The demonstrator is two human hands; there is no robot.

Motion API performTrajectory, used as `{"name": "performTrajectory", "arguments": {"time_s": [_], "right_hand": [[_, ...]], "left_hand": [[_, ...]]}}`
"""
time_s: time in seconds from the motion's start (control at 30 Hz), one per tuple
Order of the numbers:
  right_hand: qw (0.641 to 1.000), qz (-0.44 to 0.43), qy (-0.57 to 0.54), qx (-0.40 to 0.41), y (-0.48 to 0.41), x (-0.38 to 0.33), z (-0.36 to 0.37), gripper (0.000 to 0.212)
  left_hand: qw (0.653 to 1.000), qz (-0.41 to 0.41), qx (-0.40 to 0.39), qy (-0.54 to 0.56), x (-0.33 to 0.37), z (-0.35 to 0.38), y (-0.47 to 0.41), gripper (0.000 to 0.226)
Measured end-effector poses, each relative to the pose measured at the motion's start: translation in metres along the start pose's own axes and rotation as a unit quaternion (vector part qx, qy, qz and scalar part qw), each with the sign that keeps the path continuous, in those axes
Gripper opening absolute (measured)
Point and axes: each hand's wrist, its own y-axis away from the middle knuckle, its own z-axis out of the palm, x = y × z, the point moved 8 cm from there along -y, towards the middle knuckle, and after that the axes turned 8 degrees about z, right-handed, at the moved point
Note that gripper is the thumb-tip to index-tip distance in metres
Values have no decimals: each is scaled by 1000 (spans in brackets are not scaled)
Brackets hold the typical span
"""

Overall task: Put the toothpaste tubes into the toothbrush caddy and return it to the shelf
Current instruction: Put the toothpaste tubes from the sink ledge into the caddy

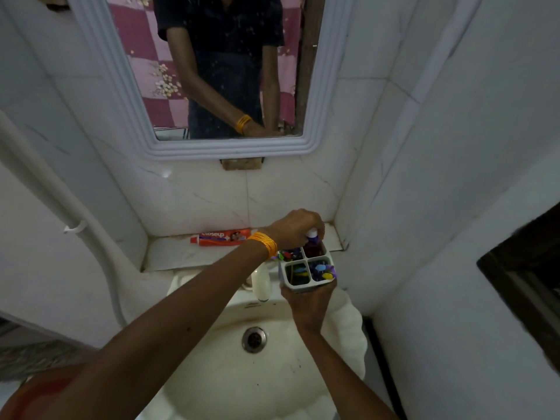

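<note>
My right hand (306, 304) grips a white four-compartment toothbrush caddy (298, 287) from below, held above the sink's back edge. Coloured toothbrush handles fill three of its compartments. My left hand (295, 228), with orange bangles at the wrist, reaches across and pinches the white cap of a dark red toothpaste tube (312, 245) that stands upright in the caddy's far right compartment. A second, orange-red toothpaste tube (222, 237) lies flat on the tiled shelf (181, 253) against the back wall, to the left of my hands.
A cream shell-shaped sink (212, 368) with a metal drain (254, 339) lies below the caddy. A white tap (261, 283) stands just left of the caddy. A white-framed mirror (212, 147) hangs above the shelf. Tiled walls close in on both sides.
</note>
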Motion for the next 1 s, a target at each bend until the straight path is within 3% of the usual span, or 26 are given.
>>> {"name": "performTrajectory", "arguments": {"time_s": [0.13, 0.3, 0.5, 0.57, 0.67, 1.0], "right_hand": [[1000, 4, -9, -7, -1, 2, 0, 122], [1000, -4, -10, -14, 1, -1, 2, 119], [999, -5, -42, 11, -16, 6, -18, 113], [999, -27, -33, -32, -7, 8, 16, 114], [999, 3, -27, -25, -6, 5, 10, 117], [999, -30, -30, -27, -2, -8, 7, 110]], "left_hand": [[999, -15, 13, 27, -9, 10, -3, 22], [988, -46, 109, 95, -31, -22, 8, 16], [938, -207, 253, 115, -111, -22, 76, 18], [908, -332, 242, 85, -172, -14, 154, 25], [887, -416, 187, 69, -209, 15, 206, 41], [906, -420, 37, -23, -233, 57, 212, 46]]}}
